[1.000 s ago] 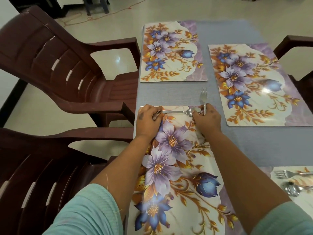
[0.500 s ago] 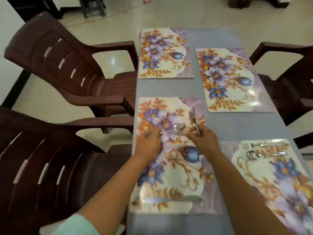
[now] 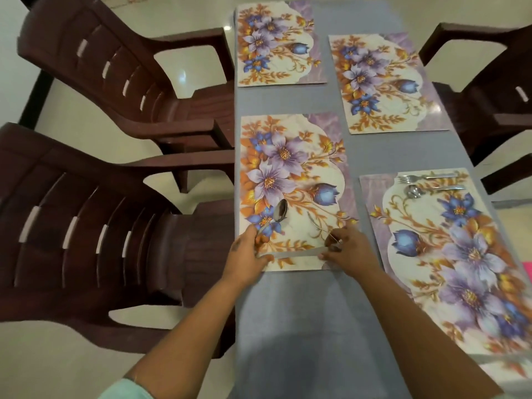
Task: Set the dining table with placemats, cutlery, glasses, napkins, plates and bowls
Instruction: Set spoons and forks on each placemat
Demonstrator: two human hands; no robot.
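Nearest me, the left hand (image 3: 248,256) pinches the handle of a spoon (image 3: 279,212), whose bowl lies on the near-left placemat (image 3: 290,180). Just beside it, the right hand (image 3: 347,250) pinches a fork (image 3: 318,226) (blurred, so its tines are hard to make out) over the same mat's near edge. This looks like the cutlery step for this seat; next, both pieces likely need laying flat and parallel before the fingers let go. To the right, another mat (image 3: 449,269) already carries a fork and spoon (image 3: 429,184). Farther along the table (image 3: 311,326), 2 mats (image 3: 276,44) lie bare.
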